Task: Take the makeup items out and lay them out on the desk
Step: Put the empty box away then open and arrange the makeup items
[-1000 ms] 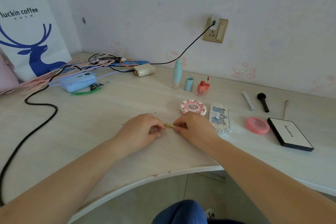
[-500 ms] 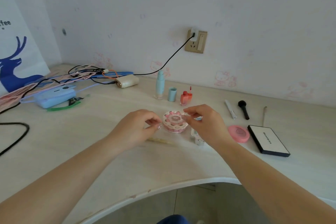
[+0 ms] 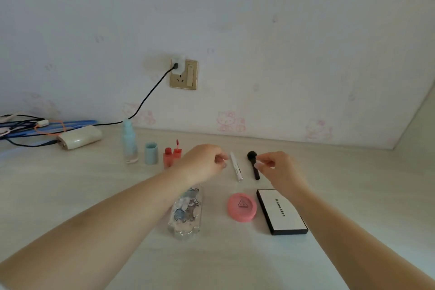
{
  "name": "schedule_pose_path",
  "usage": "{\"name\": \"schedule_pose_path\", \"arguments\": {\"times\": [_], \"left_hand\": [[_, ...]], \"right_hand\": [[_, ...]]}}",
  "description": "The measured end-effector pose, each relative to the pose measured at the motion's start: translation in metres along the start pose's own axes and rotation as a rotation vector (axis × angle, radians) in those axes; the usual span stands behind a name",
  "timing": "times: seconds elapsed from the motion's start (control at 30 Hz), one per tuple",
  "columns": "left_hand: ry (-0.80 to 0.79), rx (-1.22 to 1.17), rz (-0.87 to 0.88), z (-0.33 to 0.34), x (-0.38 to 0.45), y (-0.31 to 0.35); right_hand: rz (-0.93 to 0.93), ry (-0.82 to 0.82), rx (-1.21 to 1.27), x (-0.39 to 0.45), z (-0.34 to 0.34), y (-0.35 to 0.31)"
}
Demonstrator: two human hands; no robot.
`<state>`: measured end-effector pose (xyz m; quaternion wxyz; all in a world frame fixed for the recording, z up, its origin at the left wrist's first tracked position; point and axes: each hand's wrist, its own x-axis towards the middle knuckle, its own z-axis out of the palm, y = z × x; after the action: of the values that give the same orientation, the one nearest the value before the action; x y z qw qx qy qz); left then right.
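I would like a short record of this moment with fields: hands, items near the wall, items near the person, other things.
left hand: raised above desk, fingers pinched; held item not discernible
right hand: raised, fingers pinched; held item not discernible
near wall: spray bottle, blue cap, red lip gloss, white pen, black brush
near person: glitter case, pink compact, white palette
other: wall socket, cream power bank

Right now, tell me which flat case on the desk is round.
The pink compact; the white palette and glittery case beside it are rectangular.
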<state>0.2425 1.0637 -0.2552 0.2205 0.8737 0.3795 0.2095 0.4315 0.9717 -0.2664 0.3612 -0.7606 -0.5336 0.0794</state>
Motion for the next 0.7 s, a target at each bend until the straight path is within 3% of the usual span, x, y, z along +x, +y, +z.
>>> {"name": "schedule_pose_path", "arguments": {"times": [0.23,0.37,0.5,0.7], "left_hand": [[-0.061,0.364,-0.014,0.038,0.055,0.006],[-0.037,0.269,-0.105,0.050,0.066,0.002],[-0.055,0.261,-0.091,0.053,0.066,0.003],[0.008,0.199,-0.105,0.053,0.058,-0.006]], "right_hand": [[-0.072,-0.176,-0.424,0.033,0.030,-0.002],[-0.117,-0.189,-0.601,0.046,0.052,-0.006],[-0.118,-0.186,-0.717,0.050,0.064,-0.007],[-0.067,-0.224,-0.667,0.055,0.067,-0.013]]}}
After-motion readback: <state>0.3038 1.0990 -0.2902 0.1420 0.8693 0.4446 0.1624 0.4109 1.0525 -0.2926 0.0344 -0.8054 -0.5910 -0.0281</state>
